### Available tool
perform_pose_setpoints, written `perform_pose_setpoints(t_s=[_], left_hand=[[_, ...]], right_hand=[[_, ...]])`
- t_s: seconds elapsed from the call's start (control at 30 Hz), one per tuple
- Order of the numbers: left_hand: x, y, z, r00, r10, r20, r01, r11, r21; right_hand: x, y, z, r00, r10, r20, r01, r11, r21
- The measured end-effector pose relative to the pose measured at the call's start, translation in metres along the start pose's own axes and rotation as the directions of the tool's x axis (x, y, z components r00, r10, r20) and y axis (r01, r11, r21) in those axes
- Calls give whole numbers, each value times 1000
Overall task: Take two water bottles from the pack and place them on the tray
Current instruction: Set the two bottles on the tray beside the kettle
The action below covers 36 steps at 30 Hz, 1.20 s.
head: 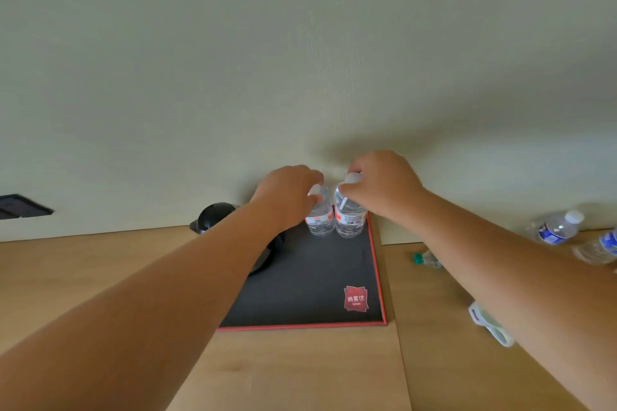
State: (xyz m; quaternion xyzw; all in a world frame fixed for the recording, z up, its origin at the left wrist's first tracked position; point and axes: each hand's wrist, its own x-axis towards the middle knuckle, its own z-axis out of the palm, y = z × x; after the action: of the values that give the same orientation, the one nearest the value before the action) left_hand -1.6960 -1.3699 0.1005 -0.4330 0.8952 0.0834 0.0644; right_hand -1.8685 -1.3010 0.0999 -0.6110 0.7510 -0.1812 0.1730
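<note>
We have both hands closed around the tops of two water bottles: our left hand (288,192) grips the neck of the left bottle (320,217), our right hand (377,182) holds the right bottle (349,218) at its cap. Both bottles stand at the far right corner of the black tray (310,280), just beside each other and close to the wall. The main risk, as we judge it, is letting go unevenly: these are tall, narrow bottles held high, so a sideways tug from a finger could tip one into its neighbour or over the tray's red edge onto the table (300,367). Each bottle's long axis runs upright, cap pointing up, base on the tray.
</note>
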Motion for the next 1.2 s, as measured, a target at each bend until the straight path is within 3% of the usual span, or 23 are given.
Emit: perform_pose_setpoints(t_s=[0.4, 0.7, 0.8, 0.9, 1.0, 1.2], left_hand=[[40, -10, 21, 992, 46, -114, -53, 996, -65], [22, -15, 35, 992, 66, -104, -76, 993, -92], [18, -20, 32, 999, 34, -29, -39, 983, -179], [17, -39, 16, 1000, -15, -8, 11, 945, -328], [17, -44, 1, 997, 79, -17, -81, 972, -221], [35, -27, -13, 964, 209, 166, -212, 977, 1]], right_hand=[[34, 5, 32, 1000, -17, -3, 16, 981, -193], [24, 7, 49, 995, -56, -80, 46, 991, -124], [20, 9, 40, 999, 9, -41, -14, 994, -113], [19, 16, 20, 992, 130, 3, -130, 991, 36], [18, 17, 3, 987, 163, -5, -163, 986, 47], [26, -1, 6, 997, 49, 67, -41, 991, -125]])
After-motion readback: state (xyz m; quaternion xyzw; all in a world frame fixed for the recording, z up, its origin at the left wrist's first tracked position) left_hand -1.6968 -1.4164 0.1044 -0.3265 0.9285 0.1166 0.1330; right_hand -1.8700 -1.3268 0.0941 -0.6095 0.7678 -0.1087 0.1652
